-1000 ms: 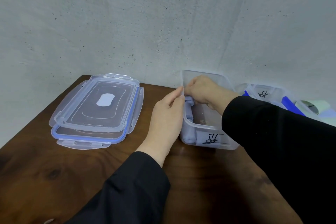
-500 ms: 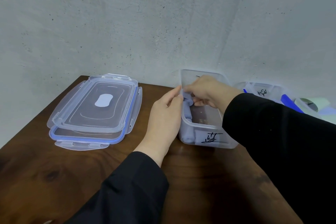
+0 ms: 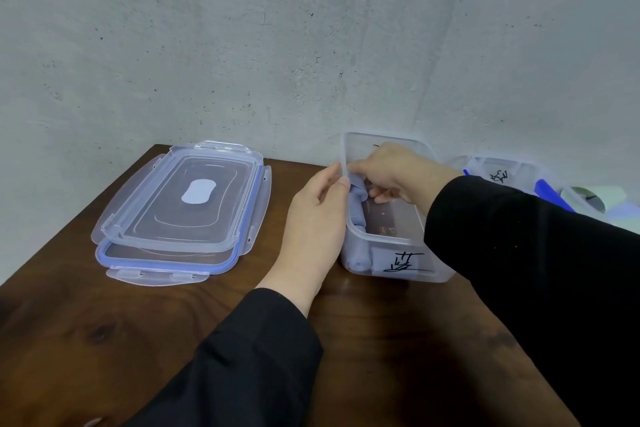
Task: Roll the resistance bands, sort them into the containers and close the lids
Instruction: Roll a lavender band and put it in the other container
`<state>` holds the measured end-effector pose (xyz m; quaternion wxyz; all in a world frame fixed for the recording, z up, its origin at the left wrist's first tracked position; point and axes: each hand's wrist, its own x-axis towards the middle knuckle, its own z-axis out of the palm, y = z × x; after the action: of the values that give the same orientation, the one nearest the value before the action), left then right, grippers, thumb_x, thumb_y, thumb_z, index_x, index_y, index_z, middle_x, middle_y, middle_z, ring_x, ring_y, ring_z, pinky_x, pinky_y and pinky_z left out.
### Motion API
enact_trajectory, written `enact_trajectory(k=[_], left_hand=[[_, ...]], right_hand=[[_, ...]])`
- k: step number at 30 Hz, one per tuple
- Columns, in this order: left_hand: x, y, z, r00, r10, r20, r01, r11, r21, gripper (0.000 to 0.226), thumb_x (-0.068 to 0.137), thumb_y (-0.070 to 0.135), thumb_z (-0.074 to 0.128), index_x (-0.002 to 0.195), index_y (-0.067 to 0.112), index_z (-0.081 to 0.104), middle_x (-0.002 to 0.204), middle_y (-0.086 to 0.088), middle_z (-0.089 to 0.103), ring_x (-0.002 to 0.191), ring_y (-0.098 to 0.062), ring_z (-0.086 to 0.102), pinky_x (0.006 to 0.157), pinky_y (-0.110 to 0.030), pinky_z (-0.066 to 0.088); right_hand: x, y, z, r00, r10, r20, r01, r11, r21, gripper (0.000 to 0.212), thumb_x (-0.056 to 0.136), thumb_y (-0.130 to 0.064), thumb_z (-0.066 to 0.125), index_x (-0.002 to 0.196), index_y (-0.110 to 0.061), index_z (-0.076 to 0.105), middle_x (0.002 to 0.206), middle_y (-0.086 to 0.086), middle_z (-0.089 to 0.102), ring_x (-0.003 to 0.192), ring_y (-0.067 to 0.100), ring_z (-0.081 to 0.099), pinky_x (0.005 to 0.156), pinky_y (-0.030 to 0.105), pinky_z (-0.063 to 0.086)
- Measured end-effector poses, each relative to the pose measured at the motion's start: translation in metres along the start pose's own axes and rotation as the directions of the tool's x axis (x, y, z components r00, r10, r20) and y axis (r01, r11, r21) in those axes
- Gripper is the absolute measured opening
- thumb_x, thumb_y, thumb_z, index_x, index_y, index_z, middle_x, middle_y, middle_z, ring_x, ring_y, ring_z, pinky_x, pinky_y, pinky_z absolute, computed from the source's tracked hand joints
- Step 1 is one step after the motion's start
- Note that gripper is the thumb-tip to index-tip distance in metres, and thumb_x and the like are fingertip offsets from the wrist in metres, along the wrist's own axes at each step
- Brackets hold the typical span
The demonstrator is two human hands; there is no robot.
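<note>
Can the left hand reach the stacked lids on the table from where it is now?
Probably yes. The left hand only rests against the open container, and bare table lies between it and the stacked lids.

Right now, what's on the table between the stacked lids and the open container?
Only the left hand, resting against the container; otherwise bare table, head view.

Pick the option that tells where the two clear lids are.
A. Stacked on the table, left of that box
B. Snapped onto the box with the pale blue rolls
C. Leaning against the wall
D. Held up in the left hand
A: the lids lie stacked flat on the table, left of the open box that the left hand steadies.
</note>
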<state>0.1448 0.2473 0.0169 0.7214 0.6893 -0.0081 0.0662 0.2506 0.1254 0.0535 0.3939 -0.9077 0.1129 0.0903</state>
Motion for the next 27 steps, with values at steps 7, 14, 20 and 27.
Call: enact_trajectory(k=[7,14,20,27], left_hand=[[-0.002,0.001,0.002,1.000,0.022,0.010,-0.022,0.999,0.038,0.037,0.102,0.033,0.046,0.138,0.031,0.050,0.131,0.017,0.054,0.121,0.001,0.049,0.102,-0.021,0.041],[0.000,-0.002,0.001,1.000,0.024,0.016,-0.025,0.999,0.044,0.038,0.101,0.033,0.049,0.139,0.030,0.050,0.118,0.025,0.052,0.104,0.017,0.047,0.083,-0.007,0.039],[0.001,-0.002,0.000,1.000,0.016,0.011,-0.016,1.000,0.022,0.035,0.101,0.034,0.048,0.136,0.033,0.052,0.127,0.019,0.055,0.118,0.003,0.050,0.100,-0.020,0.042],[0.002,-0.009,-0.001,0.997,0.077,-0.023,-0.078,0.997,-0.006,0.039,0.094,0.048,0.047,0.128,0.035,0.059,0.124,0.018,0.062,0.117,-0.002,0.056,0.104,-0.036,0.046]], right_hand=[[0.002,0.002,-0.004,0.999,0.044,0.021,-0.043,0.998,-0.039,0.023,0.097,-0.021,0.056,0.107,-0.001,0.061,0.097,0.018,0.065,0.063,0.022,0.059,0.070,0.035,0.059],[0.001,0.003,0.000,0.998,0.049,0.047,-0.048,0.999,-0.021,0.015,0.092,-0.019,0.064,0.101,-0.007,0.062,0.085,0.010,0.061,0.064,0.017,0.056,0.061,0.029,0.054],[0.000,0.001,0.001,0.998,0.053,0.037,-0.050,0.996,-0.075,0.014,0.092,-0.019,0.059,0.098,-0.007,0.062,0.086,0.011,0.061,0.063,0.019,0.054,0.061,0.029,0.053],[-0.015,0.000,-0.025,0.979,-0.170,-0.112,0.138,0.960,-0.244,0.018,0.095,-0.019,0.052,0.083,-0.008,0.059,0.085,0.014,0.063,0.071,0.028,0.056,0.066,0.032,0.048]])
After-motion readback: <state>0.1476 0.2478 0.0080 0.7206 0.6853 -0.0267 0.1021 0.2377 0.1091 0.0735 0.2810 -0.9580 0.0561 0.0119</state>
